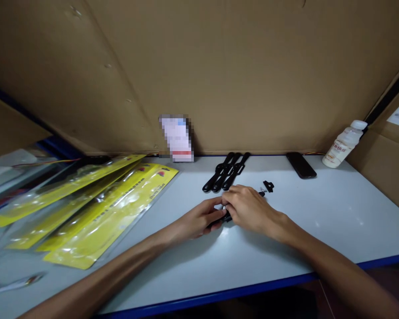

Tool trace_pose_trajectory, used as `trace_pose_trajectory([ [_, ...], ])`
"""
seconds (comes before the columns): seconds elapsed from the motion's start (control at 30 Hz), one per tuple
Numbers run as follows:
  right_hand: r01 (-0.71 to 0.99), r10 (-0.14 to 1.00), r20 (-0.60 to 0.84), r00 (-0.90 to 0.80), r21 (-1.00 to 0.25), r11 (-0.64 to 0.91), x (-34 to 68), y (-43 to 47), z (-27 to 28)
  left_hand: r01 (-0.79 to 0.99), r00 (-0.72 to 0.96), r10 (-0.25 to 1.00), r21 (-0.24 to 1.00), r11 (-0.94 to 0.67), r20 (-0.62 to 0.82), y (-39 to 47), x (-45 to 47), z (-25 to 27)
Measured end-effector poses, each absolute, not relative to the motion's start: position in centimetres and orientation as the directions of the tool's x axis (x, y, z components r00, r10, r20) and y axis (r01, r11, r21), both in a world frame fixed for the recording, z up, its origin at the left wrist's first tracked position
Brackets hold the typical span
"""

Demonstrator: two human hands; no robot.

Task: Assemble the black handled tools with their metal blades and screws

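My left hand (204,218) is closed around a black plastic handle-like part (227,216), mostly covered by my fingers. From the right, my right hand (248,206) presses its closed fingertips onto the same part; whatever small thing they might pinch is hidden. Just beyond my hands, three long black handle-like parts (224,175) lie side by side on the white table (199,266). To the right of my right hand are a small black bracket-like piece (268,186) and some tiny shiny bits (263,189), too small to name.
Yellow blister packs (119,217) overlap on the left side of the table. A phone with a blurred screen (178,138) leans on the cardboard wall (219,79). Another dark phone (301,165) lies at the back right, beside a white-capped bottle (343,145).
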State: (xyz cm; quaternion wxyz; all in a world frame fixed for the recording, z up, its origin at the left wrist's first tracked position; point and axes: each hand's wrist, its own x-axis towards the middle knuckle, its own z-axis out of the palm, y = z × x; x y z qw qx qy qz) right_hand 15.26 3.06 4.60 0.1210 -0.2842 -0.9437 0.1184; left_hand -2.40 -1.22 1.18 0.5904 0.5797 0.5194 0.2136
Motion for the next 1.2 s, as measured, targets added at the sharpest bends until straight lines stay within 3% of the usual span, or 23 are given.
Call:
trace_pose_trajectory([
  [0.2,0.517,0.613,0.182,-0.769,-0.387,0.763,15.4,3.3,4.1,0.334,0.372,0.848,0.907,0.257,-0.378,-1.3,-2.2,1.9],
  [0.4,0.563,0.776,0.100,-0.623,-0.631,0.533,15.1,3.6,4.3,0.335,0.374,0.838,0.901,0.277,-0.397,-1.2,-2.3,2.1],
  [0.57,0.429,0.683,0.045,-0.729,-0.747,0.508,16.3,4.8,4.6,0.316,0.369,0.834,0.899,0.302,-0.410,-1.1,-2.4,2.2],
  [0.63,0.428,0.656,0.050,-0.753,-0.720,0.546,16.7,5.0,4.6,0.319,0.375,0.833,0.900,0.297,-0.407,-1.0,-2.4,2.2],
  [0.8,0.455,0.611,0.180,-0.771,-0.517,0.725,16.5,4.8,4.4,0.330,0.398,0.827,0.903,0.275,-0.397,-0.9,-2.3,2.3],
  [1.2,0.520,0.711,0.171,-0.682,-0.571,0.636,15.6,4.0,3.8,0.368,0.407,0.813,0.889,0.272,-0.417,-0.8,-2.3,2.0],
])
